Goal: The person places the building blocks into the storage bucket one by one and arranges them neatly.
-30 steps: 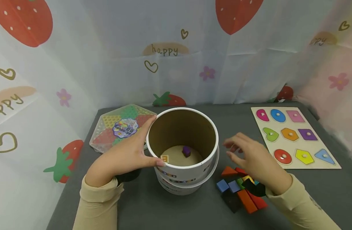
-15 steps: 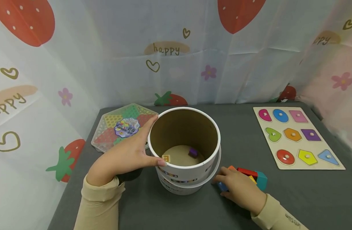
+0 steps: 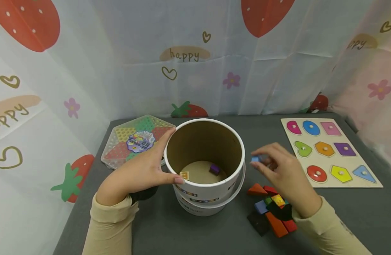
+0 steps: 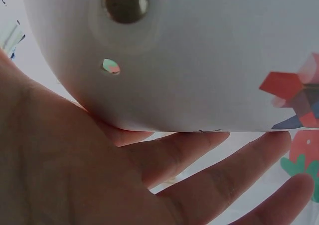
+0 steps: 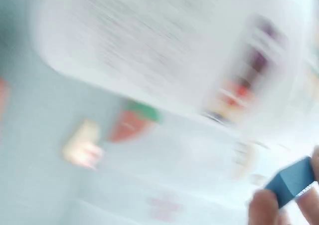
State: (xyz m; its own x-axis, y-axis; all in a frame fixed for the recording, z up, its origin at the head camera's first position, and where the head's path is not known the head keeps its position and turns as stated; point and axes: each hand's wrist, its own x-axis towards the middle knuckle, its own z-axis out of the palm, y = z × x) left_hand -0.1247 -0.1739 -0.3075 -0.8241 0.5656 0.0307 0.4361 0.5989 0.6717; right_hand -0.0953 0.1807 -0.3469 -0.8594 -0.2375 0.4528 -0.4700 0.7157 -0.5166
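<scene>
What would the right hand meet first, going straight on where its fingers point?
Likely the white bucket, on its right side near the rim, with the blue block pinched in the right hand touching first. Hand height is unclear, so it might pass over.

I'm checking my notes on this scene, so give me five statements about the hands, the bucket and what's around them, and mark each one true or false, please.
1. The right hand holds a small blue block. True.
2. The left hand touches the white bucket. True.
3. The small blue block lies inside the white bucket. False: it is held outside, to the right.
4. The puzzle board lies to the right of the white bucket. True.
5. The white bucket lies tipped on its side. False: it stands upright, with a purple block on its floor.
</scene>
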